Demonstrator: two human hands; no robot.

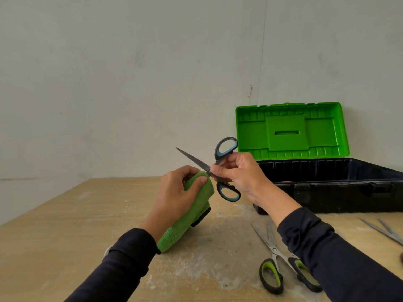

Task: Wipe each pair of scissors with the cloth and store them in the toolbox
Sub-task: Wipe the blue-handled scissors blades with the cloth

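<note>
While the blue-handled scissors (220, 168) sit at the centre of the frame, lifted clear of the wooden table (65, 225), the right hand (237, 173) pinches them near the pivot with curled fingers, one loop standing above the hand and the other hanging below it. Their blades are spread: one points up toward the left, bare and dark, and the other runs into the green cloth (192, 212), which the left hand (178, 192) grips folded around it, thumb pressing on top. They look light and rigid, with rubbery loops that should give a sure hold, so the pivot or the loops are the sensible places to take them; the steel is probably slick and the tip sharp, so the exposed point wants keeping away from the fingers. Soft and limp, the cloth drapes down toward the table and will likely bunch unless held tight against the metal. At the right of the frame the toolbox (327, 184) stands with its green lid raised against the wall, near enough for an easy reach. Below it, at the lower right, green-handled scissors (281, 267) lie open on the table, and the blades of another pair (386, 232) reach in from the right edge.
</note>
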